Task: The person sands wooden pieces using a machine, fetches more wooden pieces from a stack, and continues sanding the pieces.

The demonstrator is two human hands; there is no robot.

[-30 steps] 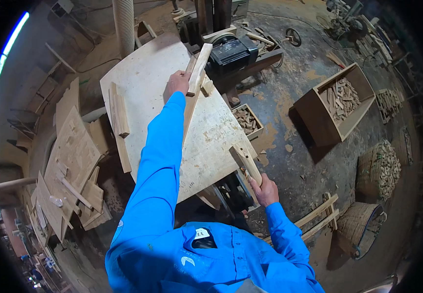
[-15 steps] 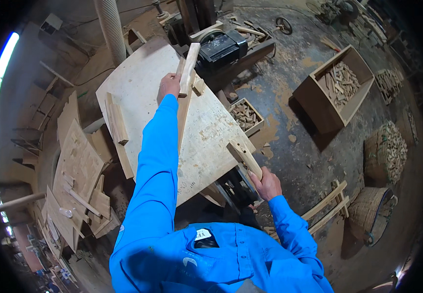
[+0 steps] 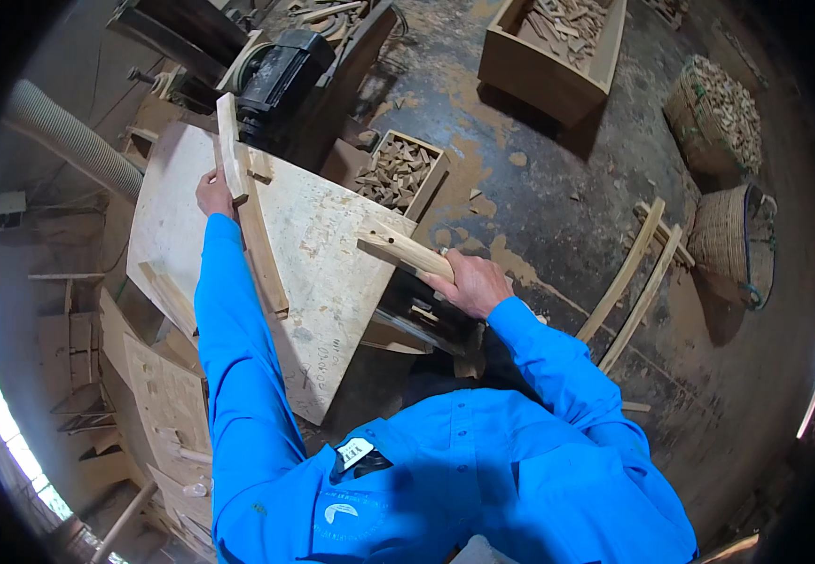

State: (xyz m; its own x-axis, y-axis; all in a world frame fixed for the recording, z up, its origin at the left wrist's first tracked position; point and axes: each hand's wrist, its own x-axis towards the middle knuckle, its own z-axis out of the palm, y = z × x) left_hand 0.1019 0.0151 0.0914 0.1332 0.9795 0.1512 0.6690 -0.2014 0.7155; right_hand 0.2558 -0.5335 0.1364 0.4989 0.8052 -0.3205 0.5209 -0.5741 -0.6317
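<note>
A pale, slightly bent wooden piece [image 3: 230, 141] stands over the far left of the worktable [image 3: 323, 268]. My left hand [image 3: 214, 195] is closed around its near end, with the fingers partly hidden. Beneath that piece a long curved wooden strip [image 3: 262, 252] runs toward me along the tabletop. My right hand [image 3: 476, 283] grips one end of a short wooden piece [image 3: 412, 252] with dark holes near its far end. This piece reaches leftward over the table's right edge; whether it touches the top I cannot tell.
A black motor [image 3: 285, 80] stands beyond the table. Past its right edge sit a small box of offcuts [image 3: 431, 183] and a large wooden bin [image 3: 539, 77]. Woven baskets [image 3: 722, 240] and a wooden frame [image 3: 628, 273] are at right. A ribbed hose [image 3: 74, 136] is at far left.
The view has swung right, so the table appears farther left. My right hand has turned its wooden piece to point more leftward. My left hand stays on its piece.
</note>
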